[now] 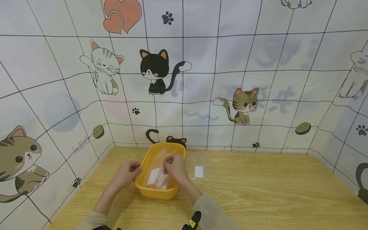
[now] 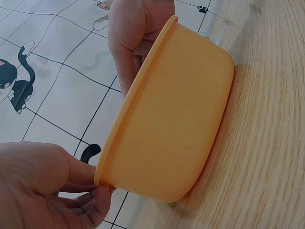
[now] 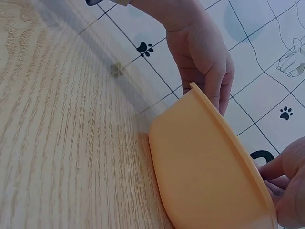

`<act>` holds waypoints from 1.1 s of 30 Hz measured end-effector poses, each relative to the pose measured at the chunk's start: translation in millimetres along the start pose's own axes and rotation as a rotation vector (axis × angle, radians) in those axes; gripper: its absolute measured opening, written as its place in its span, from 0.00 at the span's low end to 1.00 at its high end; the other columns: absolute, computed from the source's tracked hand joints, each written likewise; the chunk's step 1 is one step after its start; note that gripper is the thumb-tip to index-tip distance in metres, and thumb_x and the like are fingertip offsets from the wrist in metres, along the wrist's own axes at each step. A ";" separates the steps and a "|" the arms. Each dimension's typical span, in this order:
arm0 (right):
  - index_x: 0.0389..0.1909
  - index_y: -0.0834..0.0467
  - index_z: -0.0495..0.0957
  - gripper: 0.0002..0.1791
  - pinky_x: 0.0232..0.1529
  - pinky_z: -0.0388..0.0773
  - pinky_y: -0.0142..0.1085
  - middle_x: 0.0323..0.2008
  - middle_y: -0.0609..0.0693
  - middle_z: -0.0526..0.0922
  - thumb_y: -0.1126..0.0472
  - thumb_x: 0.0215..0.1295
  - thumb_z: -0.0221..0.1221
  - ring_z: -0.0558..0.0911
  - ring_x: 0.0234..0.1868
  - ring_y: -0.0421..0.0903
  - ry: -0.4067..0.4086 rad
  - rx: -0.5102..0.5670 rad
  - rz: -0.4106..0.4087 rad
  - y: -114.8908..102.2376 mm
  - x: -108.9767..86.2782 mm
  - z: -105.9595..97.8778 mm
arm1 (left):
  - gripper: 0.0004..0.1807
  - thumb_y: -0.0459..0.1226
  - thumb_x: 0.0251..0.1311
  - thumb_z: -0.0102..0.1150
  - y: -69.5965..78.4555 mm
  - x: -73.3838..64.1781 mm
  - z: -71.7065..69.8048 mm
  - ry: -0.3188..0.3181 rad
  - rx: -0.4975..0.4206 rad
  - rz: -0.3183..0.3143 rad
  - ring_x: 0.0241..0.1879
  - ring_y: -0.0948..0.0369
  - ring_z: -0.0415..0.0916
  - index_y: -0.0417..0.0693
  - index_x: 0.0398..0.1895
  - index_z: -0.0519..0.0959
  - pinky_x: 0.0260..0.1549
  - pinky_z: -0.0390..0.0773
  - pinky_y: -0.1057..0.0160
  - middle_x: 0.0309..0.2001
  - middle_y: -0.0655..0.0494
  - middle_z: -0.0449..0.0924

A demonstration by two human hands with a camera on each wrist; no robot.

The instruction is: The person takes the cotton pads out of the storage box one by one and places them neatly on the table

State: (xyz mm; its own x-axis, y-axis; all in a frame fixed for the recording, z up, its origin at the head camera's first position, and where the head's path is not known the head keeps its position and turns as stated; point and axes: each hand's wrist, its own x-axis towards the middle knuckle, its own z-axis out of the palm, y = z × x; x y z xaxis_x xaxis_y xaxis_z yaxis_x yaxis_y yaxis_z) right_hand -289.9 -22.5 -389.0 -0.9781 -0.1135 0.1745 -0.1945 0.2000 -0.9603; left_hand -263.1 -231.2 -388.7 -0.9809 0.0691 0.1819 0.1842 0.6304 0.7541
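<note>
A yellow plastic basin (image 1: 182, 149) stands on the table, with clear plastic bags (image 1: 155, 174) holding white pieces inside it. My left hand (image 1: 126, 174) grips the left rim of the basin, thumb above and fingers below, as the left wrist view shows close up at the rim (image 2: 136, 95). Over the basin's inside, my right hand (image 1: 176, 167) has thumb and index finger pinched together at the edge of a bag. In the right wrist view, the basin wall (image 3: 200, 162) hides the right fingertips and the bags.
Right of the basin, a flat clear bag (image 1: 199, 172) with a white rectangle lies on the wooden table (image 1: 258, 191). A tile-patterned sheet with cartoon cats (image 1: 155, 72) rises behind the table and along both sides. The basin's far end is close to this backdrop.
</note>
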 end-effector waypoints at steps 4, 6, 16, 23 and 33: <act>0.38 0.71 0.81 0.03 0.26 0.83 0.35 0.24 0.55 0.82 0.73 0.67 0.60 0.81 0.19 0.43 0.013 0.022 -0.001 0.9 -0.6 -1.8 | 0.11 0.26 0.66 0.59 0.2 -0.2 0.0 0.000 -0.003 0.003 0.34 0.55 0.78 0.26 0.47 0.80 0.27 0.81 0.63 0.36 0.49 0.81; 0.37 0.70 0.81 0.03 0.26 0.83 0.35 0.24 0.54 0.81 0.72 0.68 0.60 0.81 0.19 0.43 0.021 0.021 0.001 1.3 -0.6 -2.8 | 0.11 0.26 0.66 0.58 0.5 -0.2 -0.1 -0.002 -0.007 0.002 0.34 0.55 0.78 0.26 0.48 0.80 0.27 0.80 0.64 0.36 0.49 0.81; 0.38 0.69 0.82 0.04 0.28 0.84 0.36 0.24 0.53 0.81 0.70 0.69 0.61 0.80 0.19 0.41 0.039 0.074 -0.006 3.2 -1.9 -9.9 | 0.10 0.27 0.66 0.58 1.3 -1.0 0.0 0.000 -0.004 -0.001 0.34 0.57 0.78 0.27 0.48 0.80 0.27 0.80 0.64 0.36 0.49 0.81; 0.39 0.67 0.82 0.05 0.29 0.84 0.34 0.26 0.53 0.81 0.68 0.69 0.61 0.82 0.22 0.42 0.032 0.078 -0.017 6.6 -3.1 -16.7 | 0.11 0.26 0.66 0.59 0.4 -0.9 0.6 0.006 0.004 0.005 0.33 0.58 0.78 0.27 0.47 0.80 0.26 0.80 0.64 0.36 0.50 0.81; 0.41 0.67 0.82 0.06 0.30 0.85 0.35 0.28 0.53 0.83 0.67 0.70 0.61 0.83 0.23 0.43 0.033 0.108 -0.092 5.1 -8.7 -29.5 | 0.11 0.26 0.66 0.59 0.4 -0.6 0.6 0.005 0.000 -0.004 0.34 0.57 0.78 0.27 0.47 0.80 0.27 0.81 0.64 0.36 0.49 0.81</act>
State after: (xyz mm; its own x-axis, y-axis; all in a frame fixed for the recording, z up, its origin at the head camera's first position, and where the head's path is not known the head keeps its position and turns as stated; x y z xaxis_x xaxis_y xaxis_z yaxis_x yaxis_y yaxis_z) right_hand -284.6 8.2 -389.0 -0.9587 -0.0942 0.2682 -0.2761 0.0838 -0.9575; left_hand -262.4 -230.6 -388.9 -0.9813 0.0622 0.1820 0.1800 0.6304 0.7551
